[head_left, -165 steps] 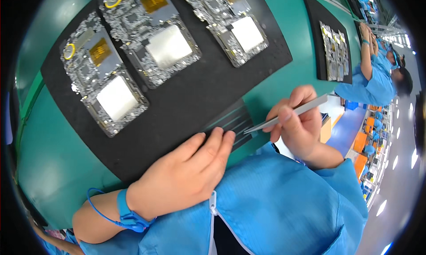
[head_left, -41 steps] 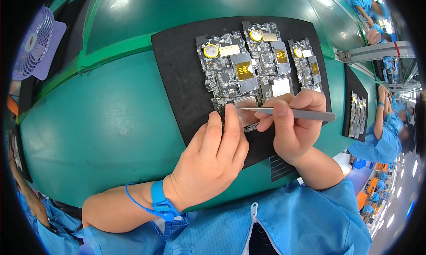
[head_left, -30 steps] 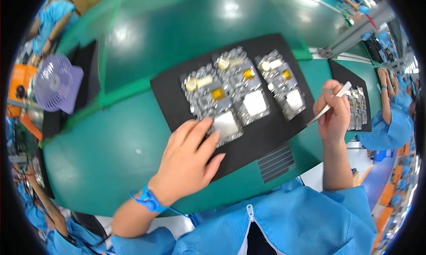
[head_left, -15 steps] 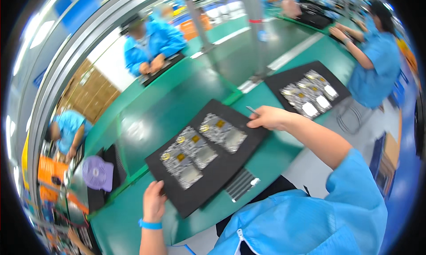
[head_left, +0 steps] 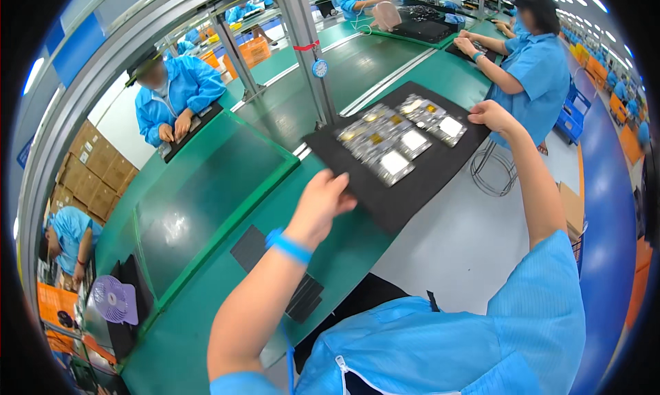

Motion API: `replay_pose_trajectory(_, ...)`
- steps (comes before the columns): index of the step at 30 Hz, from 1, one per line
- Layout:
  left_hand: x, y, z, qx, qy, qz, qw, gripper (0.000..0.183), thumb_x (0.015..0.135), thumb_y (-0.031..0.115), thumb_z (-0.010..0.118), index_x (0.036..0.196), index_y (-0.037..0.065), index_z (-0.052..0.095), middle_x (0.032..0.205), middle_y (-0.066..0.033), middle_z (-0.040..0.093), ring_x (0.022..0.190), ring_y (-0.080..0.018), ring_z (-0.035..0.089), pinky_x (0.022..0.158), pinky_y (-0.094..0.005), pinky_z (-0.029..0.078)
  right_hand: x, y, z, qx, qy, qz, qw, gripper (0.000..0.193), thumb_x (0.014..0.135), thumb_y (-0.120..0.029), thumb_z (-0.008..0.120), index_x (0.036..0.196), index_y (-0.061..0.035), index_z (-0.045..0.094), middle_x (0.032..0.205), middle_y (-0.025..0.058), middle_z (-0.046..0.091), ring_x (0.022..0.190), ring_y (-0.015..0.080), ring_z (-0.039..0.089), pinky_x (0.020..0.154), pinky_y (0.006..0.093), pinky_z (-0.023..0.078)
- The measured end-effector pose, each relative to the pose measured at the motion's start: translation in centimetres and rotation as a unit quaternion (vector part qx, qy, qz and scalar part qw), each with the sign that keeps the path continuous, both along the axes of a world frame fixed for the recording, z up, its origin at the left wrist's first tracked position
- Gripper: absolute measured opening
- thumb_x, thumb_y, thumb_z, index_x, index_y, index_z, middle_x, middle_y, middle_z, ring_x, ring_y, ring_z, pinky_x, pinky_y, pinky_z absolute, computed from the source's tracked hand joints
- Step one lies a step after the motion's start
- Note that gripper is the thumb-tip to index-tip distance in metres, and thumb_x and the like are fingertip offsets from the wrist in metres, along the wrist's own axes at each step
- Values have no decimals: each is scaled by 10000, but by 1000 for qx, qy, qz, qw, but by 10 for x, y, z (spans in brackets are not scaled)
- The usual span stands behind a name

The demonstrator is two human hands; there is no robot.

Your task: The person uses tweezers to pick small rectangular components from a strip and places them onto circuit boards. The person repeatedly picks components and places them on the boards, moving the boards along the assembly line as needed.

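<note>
A black foam-like mat (head_left: 392, 213) bears several grey-silver circuit boards (head_left: 385, 144) with white and gold-coloured patches. It lies over the green bench at the right. With fingers bent, my left hand (head_left: 317, 206) is at the mat's left edge, its fingertips against it; a blue band circles that wrist. At the far right corner, my right hand (head_left: 493, 118) pinches the mat between thumb and fingers. What lies under the mat is hidden. Dark flat strips (head_left: 302, 299) rest on the bench, partly behind my left forearm.
A green-edged conveyor (head_left: 206, 209) runs beyond the bench, with a metal post (head_left: 306, 58) rising near the mat. A purple fan (head_left: 115, 299) stands at left. Co-workers sit across (head_left: 175, 92) and at right (head_left: 526, 55). A coiled cable (head_left: 493, 169) hangs beside the bench.
The mat with the boards has moved right and away from me, to where another loaded mat lay. Both hands moved with it. The grey thin tool in my right hand no longer shows.
</note>
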State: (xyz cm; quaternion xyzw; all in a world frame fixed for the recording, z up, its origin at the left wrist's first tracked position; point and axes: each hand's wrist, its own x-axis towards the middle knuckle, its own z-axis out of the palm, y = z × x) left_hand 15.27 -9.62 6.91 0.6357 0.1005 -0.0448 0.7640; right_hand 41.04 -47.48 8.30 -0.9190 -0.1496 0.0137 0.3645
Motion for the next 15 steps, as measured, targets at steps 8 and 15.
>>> replay_pose_trajectory(8, 26, -8, -25, -40, -32, -36, 998, 506, 902, 140, 586, 1358, 5, 413, 1215, -77, 549, 1044, -195, 566, 894, -346, 471, 87, -38, -52, -212, -211, -123, 946, 230, 812, -247, 645, 939, -61, 691, 932, 128, 690, 879, 314, 656, 773, 412, 500)
replay_pose_trajectory(15, -175, 41, -17, 583, -130, -31, 801, 326, 733, 95, 712, 1036, 20, 617, 1121, -155, 600, 1024, -320, 588, 880, -416, 483, -125, 184, -56, -183, -373, 118, 902, 346, 802, -227, 685, 1128, -145, 603, 1190, 91, 595, 895, 290, 655, 713, 381, 535)
